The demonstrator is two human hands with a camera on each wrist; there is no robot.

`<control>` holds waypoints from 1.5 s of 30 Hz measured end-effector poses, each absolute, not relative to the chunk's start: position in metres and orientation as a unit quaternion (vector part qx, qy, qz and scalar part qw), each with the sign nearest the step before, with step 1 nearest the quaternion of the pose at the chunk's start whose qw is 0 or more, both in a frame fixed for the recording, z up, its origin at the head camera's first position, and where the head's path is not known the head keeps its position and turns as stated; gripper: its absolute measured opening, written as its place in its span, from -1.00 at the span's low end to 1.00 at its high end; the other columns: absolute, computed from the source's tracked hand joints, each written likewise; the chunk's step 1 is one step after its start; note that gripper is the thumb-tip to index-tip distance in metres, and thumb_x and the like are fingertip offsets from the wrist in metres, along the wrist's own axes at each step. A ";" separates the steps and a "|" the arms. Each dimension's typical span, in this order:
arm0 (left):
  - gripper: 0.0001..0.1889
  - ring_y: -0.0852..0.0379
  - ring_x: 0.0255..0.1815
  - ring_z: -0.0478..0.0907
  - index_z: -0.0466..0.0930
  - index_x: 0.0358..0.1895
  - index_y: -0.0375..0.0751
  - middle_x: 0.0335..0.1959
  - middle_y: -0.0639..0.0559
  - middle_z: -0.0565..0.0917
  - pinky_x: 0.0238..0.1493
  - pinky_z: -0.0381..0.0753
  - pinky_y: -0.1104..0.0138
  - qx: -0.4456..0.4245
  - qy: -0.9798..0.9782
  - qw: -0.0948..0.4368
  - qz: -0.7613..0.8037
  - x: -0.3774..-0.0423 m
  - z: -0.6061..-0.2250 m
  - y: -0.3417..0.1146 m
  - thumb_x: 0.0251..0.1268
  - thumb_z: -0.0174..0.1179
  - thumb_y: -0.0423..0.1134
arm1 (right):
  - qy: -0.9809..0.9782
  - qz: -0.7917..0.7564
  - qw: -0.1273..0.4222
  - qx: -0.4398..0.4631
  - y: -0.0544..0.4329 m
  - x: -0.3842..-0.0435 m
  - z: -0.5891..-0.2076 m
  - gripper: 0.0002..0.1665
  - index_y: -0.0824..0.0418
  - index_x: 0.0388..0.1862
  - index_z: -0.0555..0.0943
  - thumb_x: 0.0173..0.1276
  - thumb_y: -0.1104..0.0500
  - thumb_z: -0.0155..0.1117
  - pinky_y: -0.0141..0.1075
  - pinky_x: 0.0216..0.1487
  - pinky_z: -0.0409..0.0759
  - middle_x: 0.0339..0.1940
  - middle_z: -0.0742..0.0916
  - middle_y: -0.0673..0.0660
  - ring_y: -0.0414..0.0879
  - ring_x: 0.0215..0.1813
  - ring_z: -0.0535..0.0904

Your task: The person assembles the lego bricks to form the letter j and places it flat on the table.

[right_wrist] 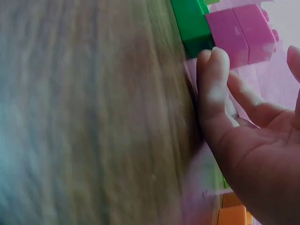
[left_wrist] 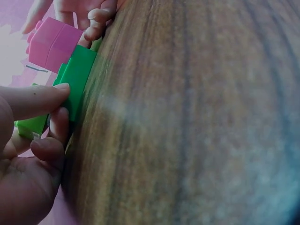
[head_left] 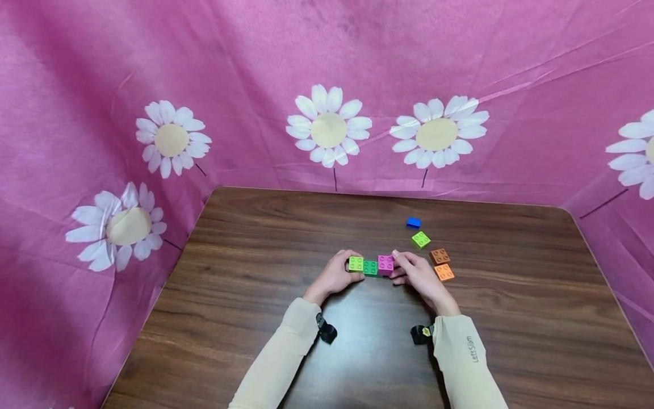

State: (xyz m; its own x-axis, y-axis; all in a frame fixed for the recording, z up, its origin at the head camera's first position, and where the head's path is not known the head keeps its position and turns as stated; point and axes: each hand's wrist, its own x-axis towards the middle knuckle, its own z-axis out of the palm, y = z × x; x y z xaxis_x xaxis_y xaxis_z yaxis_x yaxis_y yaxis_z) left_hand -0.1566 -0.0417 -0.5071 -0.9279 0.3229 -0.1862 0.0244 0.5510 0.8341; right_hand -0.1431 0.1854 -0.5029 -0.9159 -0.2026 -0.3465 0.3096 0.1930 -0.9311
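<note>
Pink daisy-printed cloth [head_left: 245, 74] backs the wooden table [head_left: 245, 255]. Left of the green brick [head_left: 370, 268], the left hand [head_left: 337, 274] grips it beside the lime brick [head_left: 356, 263]; right of it, the right hand [head_left: 422, 279], loosely spread, touches the pink stack [head_left: 385, 265]. Off-centre pressure on that overhang could tip the join apart.
</note>
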 end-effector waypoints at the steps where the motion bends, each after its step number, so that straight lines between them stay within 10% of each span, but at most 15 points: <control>1: -0.58 0.12 -0.15 0.45 0.58 0.02 -0.14 -0.08 -0.06 0.56 -0.02 0.42 0.24 0.100 0.866 0.160 0.462 -0.157 -0.507 -0.042 0.03 0.42 -0.32 | 0.749 -0.633 0.193 0.033 0.187 -0.143 -0.503 -0.25 0.47 0.21 0.38 0.49 -0.20 -0.04 -0.32 -0.20 0.66 -0.08 0.64 0.23 -0.20 -0.24 0.63; 21: -0.60 0.15 -0.15 0.44 0.59 0.01 -0.12 -0.08 -0.03 0.56 0.00 0.42 0.25 0.101 0.867 0.158 0.463 -0.155 -0.511 -0.044 0.04 0.41 -0.29 | 0.823 -0.552 0.076 0.110 0.208 -0.145 -0.498 -0.47 0.46 0.20 0.41 0.44 0.09 0.15 -0.44 -0.31 0.60 -0.13 0.70 0.30 -0.39 -0.38 0.58; 29: -0.60 0.14 -0.15 0.45 0.59 0.01 -0.10 -0.08 -0.03 0.56 0.00 0.43 0.24 0.100 0.866 0.155 0.465 -0.157 -0.511 -0.043 0.04 0.42 -0.29 | 0.836 -0.527 0.065 0.139 0.220 -0.150 -0.496 -0.36 0.47 0.24 0.29 0.36 0.12 0.23 -0.44 -0.34 0.63 -0.34 0.64 0.05 -0.38 -0.45 0.57; 37: -0.59 0.15 -0.15 0.45 0.59 0.01 -0.11 -0.08 -0.04 0.56 0.00 0.43 0.25 0.099 0.866 0.155 0.465 -0.157 -0.510 -0.042 0.04 0.42 -0.29 | 0.873 -0.462 0.057 0.147 0.222 -0.159 -0.495 -0.25 0.42 0.33 0.21 0.30 0.11 0.28 -0.45 -0.43 0.53 -0.23 0.62 0.22 -0.31 -0.56 0.54; 45: -0.58 0.14 -0.14 0.45 0.58 0.03 -0.12 -0.06 -0.05 0.57 0.02 0.42 0.25 0.101 0.865 0.154 0.466 -0.157 -0.510 -0.043 0.04 0.42 -0.30 | 0.910 -0.393 0.061 0.118 0.218 -0.171 -0.492 -0.24 0.38 0.37 0.22 0.30 0.11 0.25 -0.23 -0.15 0.36 -0.14 0.53 0.30 0.09 -0.13 0.47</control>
State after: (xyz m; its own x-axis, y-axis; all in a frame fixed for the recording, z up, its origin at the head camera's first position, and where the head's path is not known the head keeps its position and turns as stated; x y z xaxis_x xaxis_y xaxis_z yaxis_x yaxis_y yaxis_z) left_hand -0.1572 -0.0429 -0.5096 -0.9324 0.3178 -0.1722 0.0311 0.5452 0.8377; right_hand -0.1711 0.2179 -0.4924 -0.9646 0.1666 -0.2045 0.2631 0.6631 -0.7007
